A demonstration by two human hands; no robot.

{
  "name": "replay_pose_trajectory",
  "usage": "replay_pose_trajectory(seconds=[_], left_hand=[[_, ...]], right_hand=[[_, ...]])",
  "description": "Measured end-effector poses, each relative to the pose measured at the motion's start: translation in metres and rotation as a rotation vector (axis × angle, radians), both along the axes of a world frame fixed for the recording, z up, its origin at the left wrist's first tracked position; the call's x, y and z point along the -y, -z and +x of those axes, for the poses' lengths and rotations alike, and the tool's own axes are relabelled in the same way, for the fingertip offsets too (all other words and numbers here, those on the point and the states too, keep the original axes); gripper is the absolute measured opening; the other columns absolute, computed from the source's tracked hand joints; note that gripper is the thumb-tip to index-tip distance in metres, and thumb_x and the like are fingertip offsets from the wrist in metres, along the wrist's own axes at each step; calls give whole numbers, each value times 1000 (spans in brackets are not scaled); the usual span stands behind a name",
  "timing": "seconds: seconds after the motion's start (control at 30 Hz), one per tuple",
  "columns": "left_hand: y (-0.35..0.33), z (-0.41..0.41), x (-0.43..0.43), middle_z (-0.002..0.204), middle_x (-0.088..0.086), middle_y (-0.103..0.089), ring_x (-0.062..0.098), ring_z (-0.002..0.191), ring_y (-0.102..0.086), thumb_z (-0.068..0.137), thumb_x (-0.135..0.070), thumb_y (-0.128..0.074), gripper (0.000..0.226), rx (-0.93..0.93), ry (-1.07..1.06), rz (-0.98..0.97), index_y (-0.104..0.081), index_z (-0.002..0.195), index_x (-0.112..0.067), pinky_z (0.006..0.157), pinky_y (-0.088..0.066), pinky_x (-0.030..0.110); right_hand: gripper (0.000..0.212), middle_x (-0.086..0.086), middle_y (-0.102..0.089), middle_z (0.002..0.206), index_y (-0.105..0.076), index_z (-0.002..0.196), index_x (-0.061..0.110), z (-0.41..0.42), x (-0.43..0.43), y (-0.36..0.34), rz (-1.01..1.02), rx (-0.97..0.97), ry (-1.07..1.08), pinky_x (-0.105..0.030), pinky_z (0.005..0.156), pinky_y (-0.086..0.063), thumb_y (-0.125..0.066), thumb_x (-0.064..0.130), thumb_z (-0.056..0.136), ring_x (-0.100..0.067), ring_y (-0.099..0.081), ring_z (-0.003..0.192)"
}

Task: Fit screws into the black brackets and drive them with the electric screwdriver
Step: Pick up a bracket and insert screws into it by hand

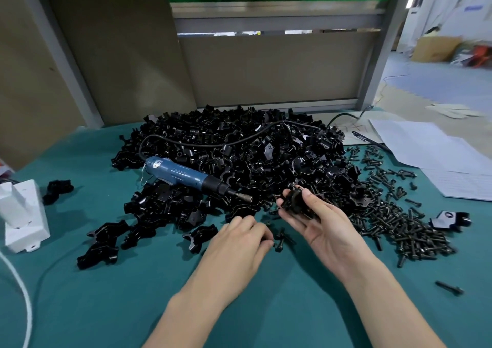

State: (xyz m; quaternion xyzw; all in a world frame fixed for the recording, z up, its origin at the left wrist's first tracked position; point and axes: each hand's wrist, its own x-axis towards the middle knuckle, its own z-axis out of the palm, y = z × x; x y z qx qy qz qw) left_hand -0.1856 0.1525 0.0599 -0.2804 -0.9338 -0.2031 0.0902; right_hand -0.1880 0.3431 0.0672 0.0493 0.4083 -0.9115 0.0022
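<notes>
The right hand (316, 222) holds a black bracket (295, 201) in curled fingers near the middle of the surface (133, 307), while the left hand (239, 241) pinches down among loose screws (281, 240) just beside it; a screw could slip from so small a grip and roll off into the heap of brackets (239, 150). The screwdriver (186, 176) lies untouched on that heap, its long axis slanting, bit toward the held bracket and the surface's near right

This is a factory assembly bench. A big heap of black brackets (239, 161) fills the green-covered table (80, 307) at 12 o'clock, loose screws (399, 228) spread at 2 o'clock, and a corded electric screwdriver (186, 174) lies at 11 o'clock. Cardboard boxes (436, 48) sit on an open floor at 2 o'clock.
</notes>
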Motion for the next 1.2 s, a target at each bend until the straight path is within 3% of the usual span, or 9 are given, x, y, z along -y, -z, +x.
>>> replay_pose_trajectory(seconds=[0.1,0.17,0.23,0.33,0.53,0.7,0.9,1.07,1.2], left_hand=[[-7,2,-2,99,-21,-60,-1,94,-51,104,-43,-45,9,78,-23,273,-54,104,-41,80,-43,21],[-11,1,-3,97,-21,-63,-1,92,-58,103,-34,-53,9,119,-45,529,-59,100,-40,73,-42,12],[-13,1,-3,98,-21,-65,-3,93,-60,101,-24,-59,14,121,-47,648,-63,99,-37,74,-41,6],[-13,1,-4,102,-20,-66,-3,99,-61,100,-21,-62,13,177,-51,652,-65,104,-33,79,-42,7],[-13,0,-4,96,-22,-70,-5,94,-63,96,-21,-68,11,179,-83,699,-69,98,-32,76,-41,4],[-13,-2,-1,90,-26,-71,-8,79,-62,94,-25,-71,9,264,-85,737,-71,95,-34,70,-41,5],[-11,0,-6,90,-23,-74,-7,83,-66,91,-26,-74,5,374,-121,814,-73,90,-31,73,-44,7],[-9,1,-8,68,-22,-67,-5,55,-51,87,-44,-74,17,330,-186,761,-68,77,-31,54,-37,9],[-8,-1,-5,86,-22,-69,-7,71,-56,90,-33,-74,9,373,-120,737,-66,88,-33,66,-40,9]], right_hand=[[42,-25,-71,124,-63,125,-10,0,1,-1,-20,11,-38,-34,83,-62,-66,18,94,-36,-72,113],[40,-25,-71,125,-68,121,-8,1,4,-1,7,12,-94,-34,83,-62,-67,20,92,-36,-71,114],[35,-24,-71,125,-74,113,-5,2,6,-1,61,4,-147,-34,85,-62,-67,21,93,-34,-71,115],[32,-25,-71,124,-76,111,-4,4,9,-3,93,-10,-172,-33,84,-62,-65,21,94,-33,-72,112],[46,-23,-71,126,-63,129,-6,5,12,-4,163,-22,-182,-37,88,-62,-64,21,92,-30,-72,112],[46,-22,-72,124,-64,129,-4,4,13,-3,218,-15,-170,-40,94,-61,-64,21,90,-30,-71,113],[45,-22,-72,123,-66,127,-2,4,16,-1,233,-23,-170,-35,87,-61,-66,22,89,-30,-72,113],[43,-22,-73,122,-68,125,-2,5,16,1,233,-23,-178,-36,89,-61,-67,22,89,-31,-72,111],[41,-22,-72,123,-67,126,-2,4,16,1,251,-29,-176,-35,88,-61,-64,22,92,-31,-72,110]])
